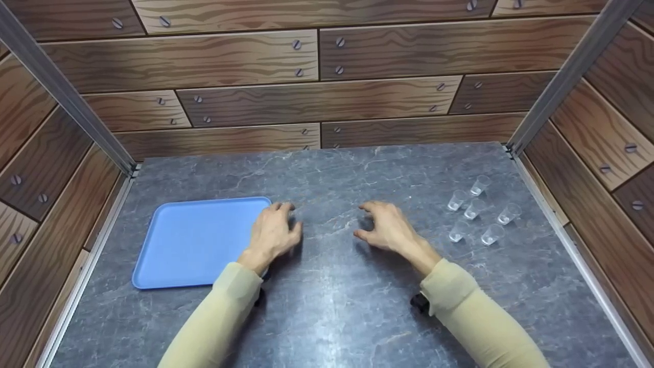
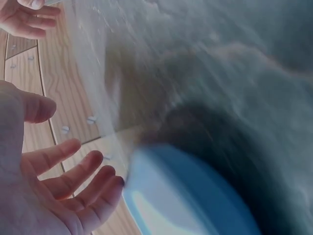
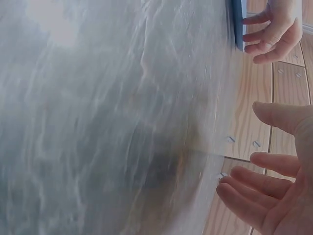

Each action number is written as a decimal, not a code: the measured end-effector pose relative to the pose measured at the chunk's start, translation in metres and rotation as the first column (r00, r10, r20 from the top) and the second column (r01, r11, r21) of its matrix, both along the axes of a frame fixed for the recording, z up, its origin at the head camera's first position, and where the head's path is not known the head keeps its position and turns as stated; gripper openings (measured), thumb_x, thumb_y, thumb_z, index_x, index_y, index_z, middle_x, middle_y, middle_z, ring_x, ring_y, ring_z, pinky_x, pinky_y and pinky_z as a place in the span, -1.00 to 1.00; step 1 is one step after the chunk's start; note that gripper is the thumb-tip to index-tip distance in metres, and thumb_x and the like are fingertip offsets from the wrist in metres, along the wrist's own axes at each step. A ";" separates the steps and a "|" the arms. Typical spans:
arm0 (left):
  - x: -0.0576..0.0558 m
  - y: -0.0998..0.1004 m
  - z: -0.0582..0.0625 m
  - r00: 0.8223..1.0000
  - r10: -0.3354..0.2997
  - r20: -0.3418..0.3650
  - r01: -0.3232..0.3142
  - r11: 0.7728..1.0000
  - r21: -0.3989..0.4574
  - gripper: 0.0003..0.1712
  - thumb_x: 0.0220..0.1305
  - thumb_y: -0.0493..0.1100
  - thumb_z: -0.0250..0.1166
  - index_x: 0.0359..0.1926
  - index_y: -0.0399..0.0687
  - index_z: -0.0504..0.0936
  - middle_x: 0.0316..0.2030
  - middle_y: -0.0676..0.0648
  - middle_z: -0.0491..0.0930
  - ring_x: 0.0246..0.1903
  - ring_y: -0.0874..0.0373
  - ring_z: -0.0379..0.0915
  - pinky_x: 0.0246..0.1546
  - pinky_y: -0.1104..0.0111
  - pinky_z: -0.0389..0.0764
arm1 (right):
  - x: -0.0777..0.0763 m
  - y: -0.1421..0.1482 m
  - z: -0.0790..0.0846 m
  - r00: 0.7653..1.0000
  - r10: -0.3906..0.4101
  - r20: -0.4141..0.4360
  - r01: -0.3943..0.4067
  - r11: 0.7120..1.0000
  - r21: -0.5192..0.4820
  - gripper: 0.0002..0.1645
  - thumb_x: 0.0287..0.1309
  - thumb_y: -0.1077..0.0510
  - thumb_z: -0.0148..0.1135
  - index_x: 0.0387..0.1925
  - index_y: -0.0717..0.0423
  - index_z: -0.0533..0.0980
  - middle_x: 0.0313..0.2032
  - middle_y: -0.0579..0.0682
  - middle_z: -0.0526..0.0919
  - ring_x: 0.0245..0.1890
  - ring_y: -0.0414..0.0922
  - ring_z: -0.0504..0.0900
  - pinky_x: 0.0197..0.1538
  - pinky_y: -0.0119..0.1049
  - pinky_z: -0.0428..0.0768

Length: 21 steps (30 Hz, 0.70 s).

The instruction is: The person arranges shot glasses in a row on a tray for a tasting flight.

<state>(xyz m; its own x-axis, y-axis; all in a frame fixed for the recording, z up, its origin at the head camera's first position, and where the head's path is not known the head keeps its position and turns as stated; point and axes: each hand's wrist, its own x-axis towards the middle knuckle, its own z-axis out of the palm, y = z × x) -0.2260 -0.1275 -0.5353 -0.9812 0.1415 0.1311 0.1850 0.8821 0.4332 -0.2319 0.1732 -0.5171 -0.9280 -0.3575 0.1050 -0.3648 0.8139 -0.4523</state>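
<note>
In the head view my left hand (image 1: 273,231) hovers at the right edge of a flat blue tray (image 1: 194,245), overlapping its rim. Its fingers are loosely bent and hold nothing; the left wrist view shows the tray's corner (image 2: 171,191) just beside the fingertips. My right hand (image 1: 389,227) is over the middle of the table, thumb and fingers apart, with nothing between them. To its right stand several small clear cups (image 1: 474,209), upright in a loose cluster. The right wrist view shows the right hand's relaxed fingers (image 3: 259,183) above the table.
The grey marbled table (image 1: 327,296) carries the tray on the left and the cups on the right. Wood-patterned panels (image 1: 317,102) rise behind and at both sides, with metal posts (image 1: 557,87) at the back corners.
</note>
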 end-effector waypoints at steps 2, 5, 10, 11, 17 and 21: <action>0.001 -0.006 0.000 1.000 0.009 -0.014 -0.009 1.000 0.020 -0.44 0.42 0.04 0.36 0.32 -0.11 0.70 0.16 -0.28 0.76 0.16 -0.32 0.70 0.24 -0.18 0.74 | 0.000 -0.004 -0.001 1.000 0.005 -0.007 -0.005 1.000 -0.011 -0.20 0.22 -0.04 0.63 0.38 0.28 0.64 0.30 0.30 0.77 0.27 0.31 0.77 0.40 0.23 0.70; 0.002 -0.015 0.000 0.999 0.020 -0.042 -0.018 0.999 0.045 -0.49 0.41 0.01 0.37 0.27 -0.12 0.73 0.06 -0.26 0.77 0.07 -0.30 0.72 0.17 -0.16 0.75 | 0.000 -0.011 -0.002 1.000 0.002 -0.003 -0.002 0.999 -0.034 -0.23 0.22 -0.03 0.63 0.37 0.26 0.65 0.24 0.29 0.80 0.23 0.28 0.79 0.36 0.23 0.72; 0.004 -0.030 0.002 0.997 0.030 -0.064 -0.026 0.997 0.073 -0.54 0.40 -0.02 0.37 0.22 -0.12 0.76 0.03 -0.26 0.78 0.03 -0.29 0.74 0.11 -0.17 0.75 | 0.001 -0.025 -0.002 0.999 0.023 0.023 -0.021 0.996 -0.085 -0.26 0.22 0.00 0.63 0.34 0.25 0.66 0.20 0.27 0.83 0.15 0.23 0.83 0.28 0.17 0.79; 0.005 -0.033 0.002 0.997 0.032 -0.067 -0.027 0.997 0.077 -0.55 0.40 -0.03 0.37 0.20 -0.12 0.76 0.03 -0.26 0.79 0.03 -0.29 0.74 0.10 -0.18 0.76 | 0.002 -0.028 -0.002 0.999 0.033 0.028 -0.030 0.995 -0.096 -0.26 0.21 0.00 0.63 0.34 0.26 0.66 0.20 0.27 0.83 0.15 0.22 0.84 0.28 0.16 0.79; 0.006 -0.060 0.006 0.996 0.053 -0.069 -0.048 0.996 0.080 -0.59 0.42 -0.04 0.38 0.16 -0.17 0.77 0.05 -0.31 0.80 0.03 -0.35 0.75 0.10 -0.22 0.74 | 0.004 -0.046 -0.007 0.994 0.079 0.073 -0.066 0.985 -0.162 -0.26 0.21 0.05 0.63 0.34 0.29 0.65 0.17 0.31 0.83 0.11 0.23 0.85 0.27 0.15 0.81; 0.005 -0.081 0.010 0.996 0.074 -0.042 -0.071 0.996 0.061 -0.57 0.44 -0.05 0.37 0.20 -0.20 0.76 0.08 -0.34 0.80 0.05 -0.37 0.75 0.13 -0.23 0.73 | 0.004 -0.059 -0.013 0.990 0.092 0.105 -0.068 0.975 -0.212 -0.28 0.20 0.06 0.63 0.32 0.29 0.66 0.12 0.30 0.85 0.04 0.21 0.89 0.24 0.11 0.83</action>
